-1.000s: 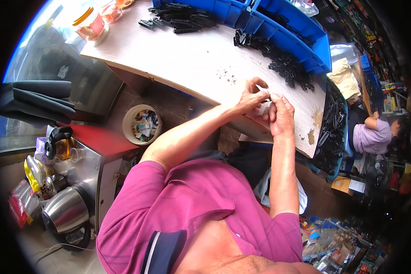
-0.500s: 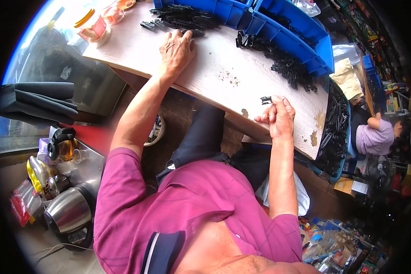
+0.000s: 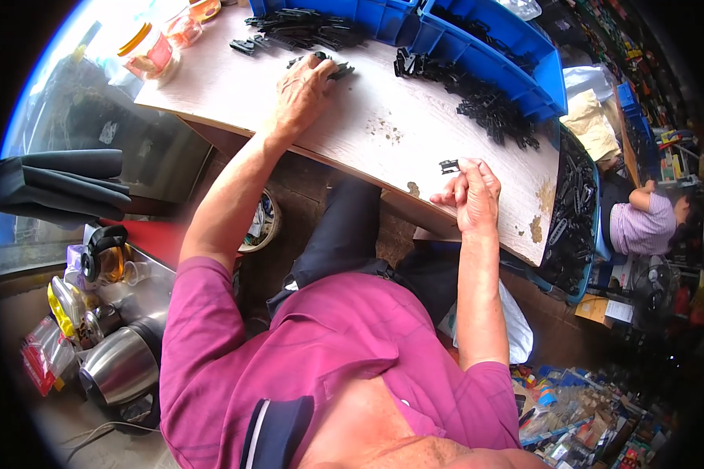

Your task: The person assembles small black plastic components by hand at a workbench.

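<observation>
At the table's far left, my left hand (image 3: 299, 98) has its fingers closed on a slim black plastic part (image 3: 341, 71), partly hidden under the fingertips. Just beyond it lies a loose pile of long black plastic parts (image 3: 305, 30). Over the near right of the table, my right hand (image 3: 475, 195) pinches a small black bracket-like piece (image 3: 449, 166) between thumb and forefinger, with the other fingers curled. A heap of small black plastic pieces (image 3: 497, 121) rests farther off, beside the blue bins.
Blue bins (image 3: 489, 66) line the far side of the pale table (image 3: 352, 117). A jar (image 3: 149, 55) stands at its left end. Right of the table, a tub (image 3: 575, 211) holds black parts. A steel kettle (image 3: 121, 363) stands lower left. Another person (image 3: 641, 227) is at far right.
My left hand has drawn a black part slightly away from the pile, toward me. My right hand keeps its pinch on the small piece, barely moved. The whole view has shifted a little.
</observation>
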`<state>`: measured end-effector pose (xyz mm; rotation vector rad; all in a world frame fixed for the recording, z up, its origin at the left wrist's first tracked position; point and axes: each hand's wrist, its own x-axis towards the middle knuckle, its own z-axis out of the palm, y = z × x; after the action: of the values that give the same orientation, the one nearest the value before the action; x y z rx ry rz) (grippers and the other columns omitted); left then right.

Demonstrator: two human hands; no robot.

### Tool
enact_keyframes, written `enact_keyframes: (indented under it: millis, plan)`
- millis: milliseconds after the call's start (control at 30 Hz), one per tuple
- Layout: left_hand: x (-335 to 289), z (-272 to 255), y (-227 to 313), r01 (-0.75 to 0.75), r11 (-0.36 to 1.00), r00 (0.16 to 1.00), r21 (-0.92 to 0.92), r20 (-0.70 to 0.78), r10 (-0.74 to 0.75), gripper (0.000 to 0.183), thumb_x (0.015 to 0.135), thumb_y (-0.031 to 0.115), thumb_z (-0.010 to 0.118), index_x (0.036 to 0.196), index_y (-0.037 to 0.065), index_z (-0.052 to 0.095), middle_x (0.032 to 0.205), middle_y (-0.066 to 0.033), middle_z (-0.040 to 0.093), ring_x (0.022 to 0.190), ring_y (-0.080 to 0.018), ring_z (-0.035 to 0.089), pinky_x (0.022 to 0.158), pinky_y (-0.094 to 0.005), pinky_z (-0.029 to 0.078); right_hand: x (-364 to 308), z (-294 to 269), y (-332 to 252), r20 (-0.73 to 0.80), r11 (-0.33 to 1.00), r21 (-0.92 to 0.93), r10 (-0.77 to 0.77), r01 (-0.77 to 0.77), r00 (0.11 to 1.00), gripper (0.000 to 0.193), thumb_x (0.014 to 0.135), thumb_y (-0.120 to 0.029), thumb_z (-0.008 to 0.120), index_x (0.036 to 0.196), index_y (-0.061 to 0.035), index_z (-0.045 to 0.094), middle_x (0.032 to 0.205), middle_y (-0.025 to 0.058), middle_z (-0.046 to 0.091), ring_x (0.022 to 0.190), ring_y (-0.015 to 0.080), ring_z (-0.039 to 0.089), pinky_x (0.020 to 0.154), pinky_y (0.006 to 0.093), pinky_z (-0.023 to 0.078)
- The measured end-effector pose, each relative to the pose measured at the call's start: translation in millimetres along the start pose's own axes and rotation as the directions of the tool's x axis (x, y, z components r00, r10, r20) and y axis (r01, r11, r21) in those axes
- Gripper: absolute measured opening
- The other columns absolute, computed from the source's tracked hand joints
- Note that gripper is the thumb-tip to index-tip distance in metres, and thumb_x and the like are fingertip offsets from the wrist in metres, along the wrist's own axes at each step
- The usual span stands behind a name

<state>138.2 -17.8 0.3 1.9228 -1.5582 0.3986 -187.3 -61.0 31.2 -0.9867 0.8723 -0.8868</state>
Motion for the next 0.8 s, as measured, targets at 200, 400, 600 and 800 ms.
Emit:
enact_keyframes:
  millis: [200, 400, 600, 800]
  plan:
    - [-11.7, 0.6, 32.7, -0.142, 0.984, 0.989, -0.107, 0.028, 0.145, 0.021, 0.075, 0.006, 0.066, 0.096, 0.011, 0.065, 0.096, -0.0078, 0.059, 0.094, -0.0291, 0.059, 0.077, -0.0397, 0.050, 2.2, -6.7, 4.1, 0.008, 1.000, -0.016, -0.006, 0.006, 1.000, 0.010, 0.090, -0.017, 0.059, 0.089, -0.0066, 0.057, 0.045, -0.0006, 0.042, 0.043, 0.0127, 0.053, 0.046, 0.0401, 0.058]
    - [-14.4, -0.3, 49.5, -0.060, 0.992, 0.996, -0.108, -0.074, 0.052, 0.021, 0.088, 0.024, 0.063, 0.103, 0.010, 0.066, 0.103, -0.0095, 0.063, 0.095, -0.0319, 0.058, 0.083, -0.0414, 0.048, 0.7, -3.2, 3.9, -0.008, 1.000, 0.008, -0.019, 0.019, 1.000, 0.015, 0.090, -0.017, 0.061, 0.080, -0.0075, 0.055, 0.045, -0.0005, 0.043, 0.039, 0.0121, 0.052, 0.042, 0.0374, 0.057]
    - [-10.6, -4.7, 50.6, 0.182, 0.979, 0.971, -0.087, 0.171, -0.165, 0.023, 0.085, 0.033, 0.065, 0.095, 0.013, 0.070, 0.101, -0.0094, 0.065, 0.100, -0.0323, 0.057, 0.087, -0.0453, 0.044, 0.7, -6.5, 5.3, -0.001, 0.999, 0.037, -0.039, 0.039, 0.999, 0.014, 0.089, -0.016, 0.062, 0.081, -0.0071, 0.056, 0.044, -0.0005, 0.044, 0.039, 0.0116, 0.052, 0.043, 0.0378, 0.057]
    - [-31.0, -1.8, 58.2, 0.070, 0.995, 0.988, -0.066, 0.146, -0.059, 0.024, 0.077, 0.027, 0.070, 0.097, 0.013, 0.069, 0.103, -0.0083, 0.064, 0.105, -0.0301, 0.054, 0.091, -0.0440, 0.042, 0.3, -7.0, 3.8, -0.010, 1.000, 0.020, -0.016, 0.017, 1.000, 0.011, 0.090, -0.016, 0.061, 0.086, -0.0066, 0.057, 0.045, 0.0002, 0.042, 0.043, 0.0140, 0.053, 0.048, 0.0428, 0.059]
